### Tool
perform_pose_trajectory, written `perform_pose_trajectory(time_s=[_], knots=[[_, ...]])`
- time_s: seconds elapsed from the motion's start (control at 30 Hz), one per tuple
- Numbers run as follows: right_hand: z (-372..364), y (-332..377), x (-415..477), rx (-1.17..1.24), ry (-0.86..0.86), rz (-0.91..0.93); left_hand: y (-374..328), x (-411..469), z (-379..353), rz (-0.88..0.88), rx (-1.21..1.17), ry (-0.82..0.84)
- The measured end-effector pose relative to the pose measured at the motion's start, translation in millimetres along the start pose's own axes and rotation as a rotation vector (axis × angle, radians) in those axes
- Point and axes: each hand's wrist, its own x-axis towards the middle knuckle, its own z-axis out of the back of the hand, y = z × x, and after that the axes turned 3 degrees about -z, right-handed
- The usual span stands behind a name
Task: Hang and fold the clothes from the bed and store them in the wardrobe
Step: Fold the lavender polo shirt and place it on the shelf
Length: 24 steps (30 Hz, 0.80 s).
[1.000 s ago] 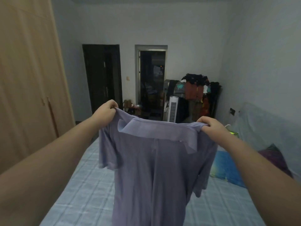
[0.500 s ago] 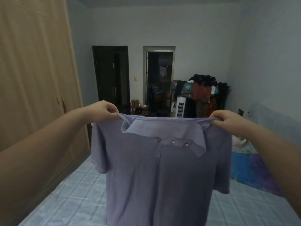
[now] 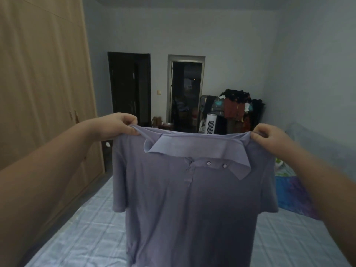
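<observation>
I hold a lilac short-sleeved polo shirt (image 3: 185,205) up in the air above the bed (image 3: 86,234), front side towards me, collar and two buttons showing. My left hand (image 3: 119,126) pinches its left shoulder seam and my right hand (image 3: 269,139) pinches its right shoulder. The shirt hangs straight down, spread between both hands, and its hem runs out of the frame at the bottom. The tall wooden wardrobe (image 3: 42,97) stands along the left wall with its doors closed.
The bed has a pale blue checked sheet. A blue and purple pillow (image 3: 292,195) lies at the right. Two dark doorways (image 3: 129,87) are in the far wall, with a white tower fan (image 3: 211,125) and a loaded clothes rack (image 3: 237,108) beside them.
Both hands have spread the shirt wider, so its front with collar and buttons now faces me. My view has swung left, bringing more of the wardrobe into frame.
</observation>
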Motion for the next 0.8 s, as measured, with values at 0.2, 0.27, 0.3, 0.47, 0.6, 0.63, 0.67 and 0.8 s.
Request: perform_pose_trajectory(time_s=[0.2,0.27,0.3,0.47,0.6,0.63,0.67,0.8], knots=[[3,13,-24,-0.117,-0.129,0.063,-8,-25,-6,0.101,0.191,0.180],[2,16,-35,-0.152,-0.195,0.066,-13,-33,-11,0.093,0.182,0.207],[3,17,-41,-0.178,-0.228,0.067,-15,-37,-14,0.078,0.173,0.195],[10,20,-67,-0.283,-0.372,0.087,-19,-40,-26,-0.048,0.176,-0.018],[18,10,-76,-0.344,-0.407,0.118,-19,-32,-36,-0.127,0.054,-0.018],[19,5,-75,-0.342,-0.409,0.120,-18,-28,-40,-0.127,0.036,0.006],[18,-1,-73,-0.343,-0.409,0.118,-15,-21,-45,-0.120,0.028,0.027],[4,-35,-61,-0.361,-0.344,0.063,5,16,-71,-0.055,0.038,0.072]])
